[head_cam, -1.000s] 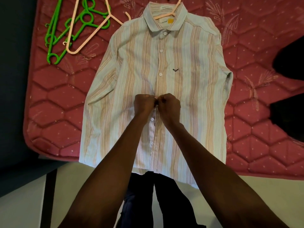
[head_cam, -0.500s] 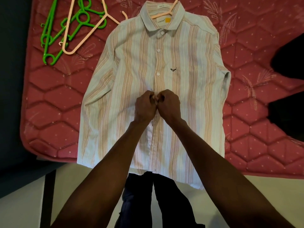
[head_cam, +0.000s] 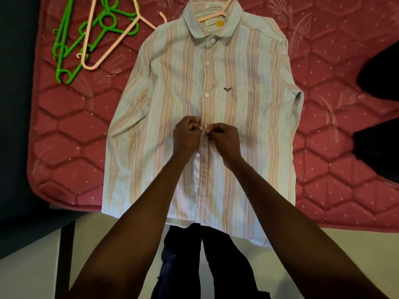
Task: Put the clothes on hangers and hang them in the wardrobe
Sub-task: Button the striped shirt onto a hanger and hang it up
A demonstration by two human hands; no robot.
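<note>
Pinching the front edges of a striped shirt [head_cam: 172, 100] at mid-chest, left hand [head_cam: 187, 137] and right hand [head_cam: 224, 139] curled tight and meeting knuckle to knuckle over a button [head_cam: 205, 126] on the strip that runs down the middle. Lying flat and face up on a red quilted mattress [head_cam: 336, 152], collar away from the hands, sleeves folded down along either side, hem hanging over the mattress edge below the wrists. Showing three fastened buttons above the hands, up toward the collar, and more buttons below the left hand, where the front appears slightly parted. Poking out of the collar beyond the hands, a peach hanger [head_cam: 212, 16] already sitting inside the shirt. Resting on the mattress up and to the left of the left hand, a second peach hanger [head_cam: 112, 39] lying across a tangle of green hangers [head_cam: 71, 48]. Sitting far out to the right of the right hand, dark clothes [head_cam: 380, 104] at the mattress edge, too dim to make out in detail. Standing under the forearms, dark trousers [head_cam: 183, 255] on a pale floor [head_cam: 323, 244].
</note>
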